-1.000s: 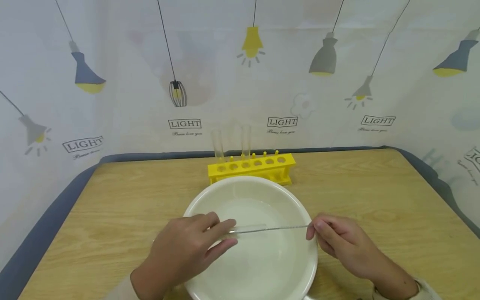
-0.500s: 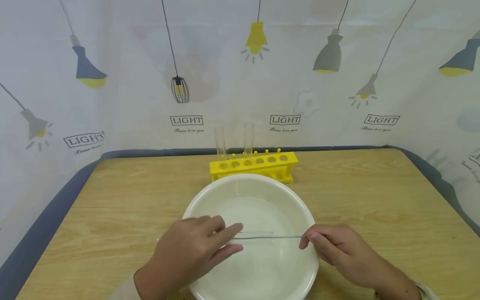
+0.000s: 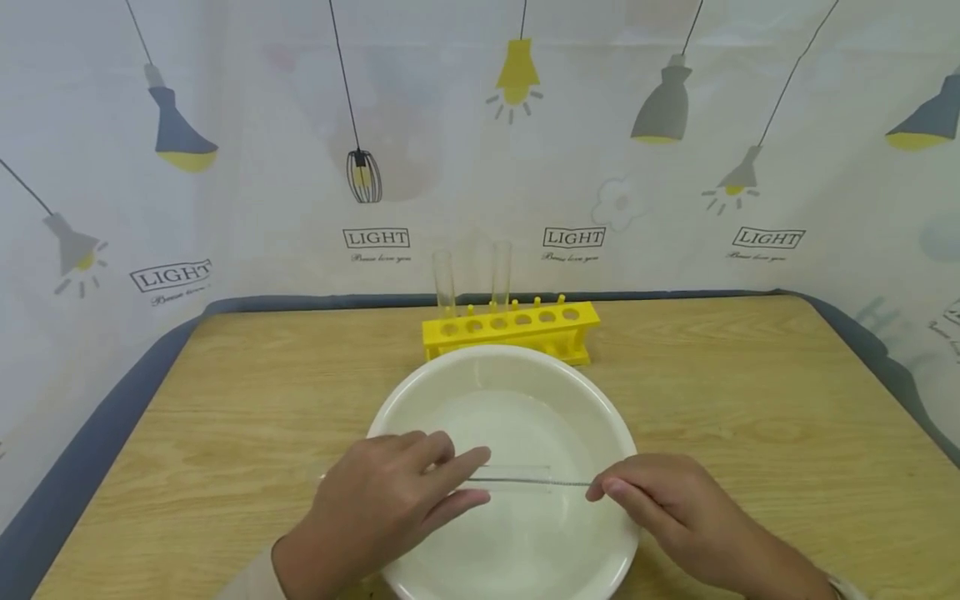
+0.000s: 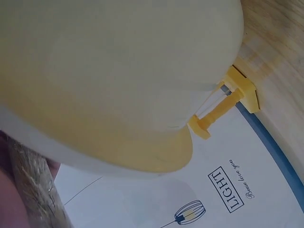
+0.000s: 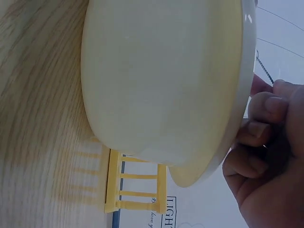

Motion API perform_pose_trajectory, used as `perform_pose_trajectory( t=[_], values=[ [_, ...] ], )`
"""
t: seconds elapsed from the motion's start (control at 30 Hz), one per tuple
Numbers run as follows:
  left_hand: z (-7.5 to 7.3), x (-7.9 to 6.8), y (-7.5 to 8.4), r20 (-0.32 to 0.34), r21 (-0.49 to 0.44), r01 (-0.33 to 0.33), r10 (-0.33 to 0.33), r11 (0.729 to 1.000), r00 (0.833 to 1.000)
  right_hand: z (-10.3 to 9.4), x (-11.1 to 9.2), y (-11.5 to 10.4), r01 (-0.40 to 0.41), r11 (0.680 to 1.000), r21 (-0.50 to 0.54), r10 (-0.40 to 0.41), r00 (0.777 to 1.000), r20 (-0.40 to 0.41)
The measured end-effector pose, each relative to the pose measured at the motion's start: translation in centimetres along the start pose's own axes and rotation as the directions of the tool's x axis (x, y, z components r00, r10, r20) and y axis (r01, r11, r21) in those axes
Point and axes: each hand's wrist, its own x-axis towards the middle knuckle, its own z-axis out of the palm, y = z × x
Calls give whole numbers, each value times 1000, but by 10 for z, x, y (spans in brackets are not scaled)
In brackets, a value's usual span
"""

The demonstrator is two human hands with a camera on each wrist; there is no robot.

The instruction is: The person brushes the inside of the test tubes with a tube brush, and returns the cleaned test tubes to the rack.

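Over the white basin (image 3: 501, 367) on the wooden worktop (image 3: 750, 400), a person's left hand (image 3: 382, 508) curls its grip round the closed end of a clear test tube (image 3: 517, 477), which lies level above the basin's near half. The right hand (image 3: 660, 500) pinches the twisted wire handle of a thin tube brush (image 3: 558, 482) between thumb and fingertips, the brush reaching into the tube's mouth. Pushed too hard or off line, the wire could buckle, or its tip could strike the glass bottom and crack it; wet glass could also slip from the left hand into the basin. Beyond the basin's far rim stands a yellow rack (image 3: 512, 327) with two upright empty tubes (image 3: 472, 275) at its left end, in front of a lamp-printed curtain (image 3: 225, 167). Compared with a second ago, the right hand has moved in over the basin's rim, closer to the left hand, and less wire shows outside the tube.
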Motion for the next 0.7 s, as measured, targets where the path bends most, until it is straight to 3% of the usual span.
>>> perform_pose_trajectory(
  t=[0.13, 0.23, 0.7],
  values=[
    [2, 1, 0, -14, 5, -23, 23, 1000, 1000, 2, 0, -1, 50, 998, -45, -52, 998, -31],
    [4, 1, 1, -19, 6, -40, 40, 999, 999, 2, 0, -2, 44, 997, -69, -46, 999, -27],
    [6, 1, 4, -27, 17, -59, 59, 998, 998, 4, 0, -5, 51, 998, -28, -51, 999, 9]
  ],
)
